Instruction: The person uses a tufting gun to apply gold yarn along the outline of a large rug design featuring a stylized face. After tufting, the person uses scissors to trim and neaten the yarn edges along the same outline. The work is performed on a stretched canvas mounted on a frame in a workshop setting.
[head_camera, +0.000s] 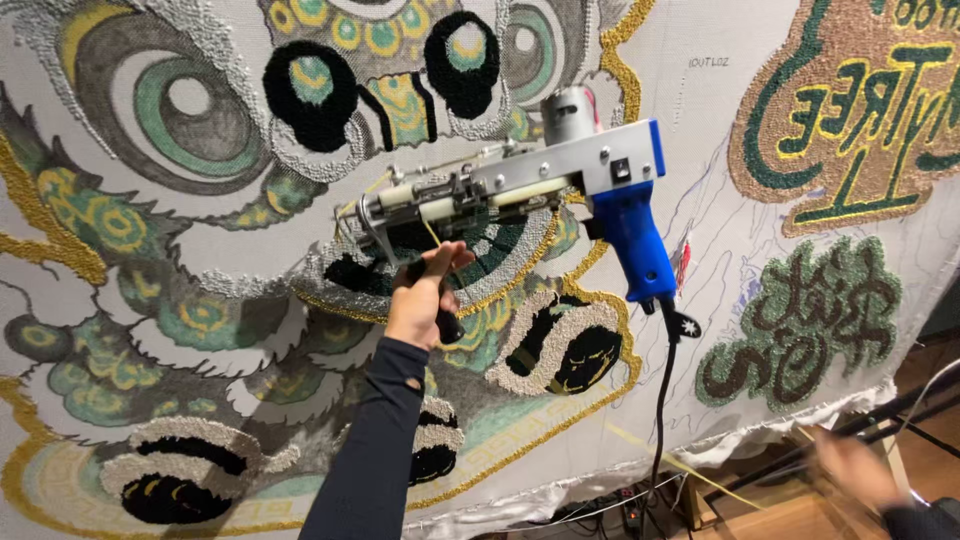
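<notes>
Stretched cloth (700, 150) fills the far background, upright and taut, so that the tufted pattern (300, 200) in green, yellow, black and grey can be worked from this side. My left hand (425, 290) is closed around the black front handle (447, 325) beneath the tufting gun (520, 185), bearing its weight. The gun lies nearly level, its needle end pointing left and close against the cloth, its blue pistol grip (635, 245) hanging free at the right with no hand on it. A black cord (660, 400) drops from that grip toward the floor. My right hand (855, 465) is low at the near right, well apart from the gun and blurred; I cannot tell whether it is open or closed.
</notes>
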